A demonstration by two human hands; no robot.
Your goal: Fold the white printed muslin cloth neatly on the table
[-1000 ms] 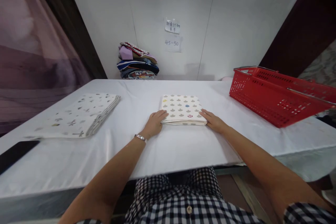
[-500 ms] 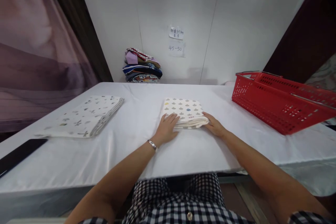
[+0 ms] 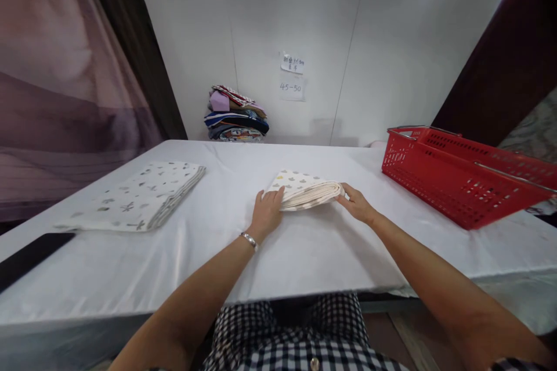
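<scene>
Since earlier, cloth (image 3: 307,190) near edge lifted; my left hand (image 3: 266,216) and right hand (image 3: 354,203) grip it at six o'clock for carrying.

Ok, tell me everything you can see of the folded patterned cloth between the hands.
The folded cloth is cream with rows of small grey motifs and one yellow one. It looks like soft cotton, folded into several layers whose edges face the camera. Its near edge is tilted up off the white table. The left hand grips its left corner, the right hand its right.
</scene>
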